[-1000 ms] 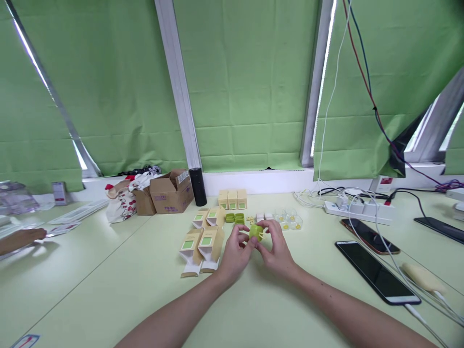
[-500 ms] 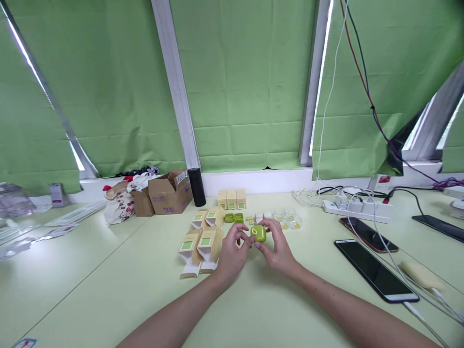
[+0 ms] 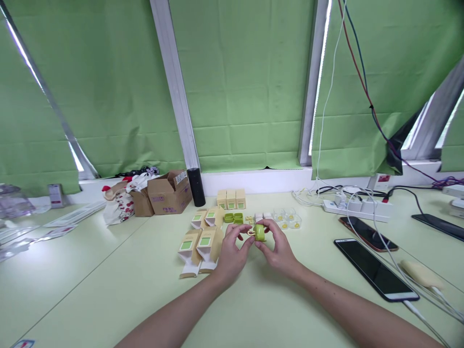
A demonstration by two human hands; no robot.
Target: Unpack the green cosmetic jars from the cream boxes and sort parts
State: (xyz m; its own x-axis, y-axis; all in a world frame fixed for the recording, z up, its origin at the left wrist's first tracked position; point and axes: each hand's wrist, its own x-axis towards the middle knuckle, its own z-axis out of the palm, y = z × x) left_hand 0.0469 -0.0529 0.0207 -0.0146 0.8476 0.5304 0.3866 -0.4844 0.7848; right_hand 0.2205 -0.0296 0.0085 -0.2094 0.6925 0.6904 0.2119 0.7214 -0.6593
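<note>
A small glossy green cap-like piece point(image 3: 260, 233) with a pale yellow ring on its left side is held up above the table between my two hands. My left hand point(image 3: 234, 251) pinches it at the yellow ring side, thumb and fingertips closed. My right hand point(image 3: 278, 247) grips its green body from the right with thumb and fingers. Just beyond the hands stand small open green boxes point(image 3: 234, 218), tiny yellow pieces point(image 3: 248, 220), small white blocks point(image 3: 263, 216) and clear cups with yellow centres point(image 3: 288, 218).
Left of my hands lie several opened tan cartons point(image 3: 206, 241); closed ones point(image 3: 231, 199) stand behind. Farther left are a cardboard box point(image 3: 170, 193) and a black cylinder point(image 3: 196, 187). On the right lie phones point(image 3: 375, 270), cables and a power strip point(image 3: 357, 210).
The green piece has been turned in my fingers: its yellow ring faced me before and now sticks out to the left. Both hands stay in nearly the same place.
</note>
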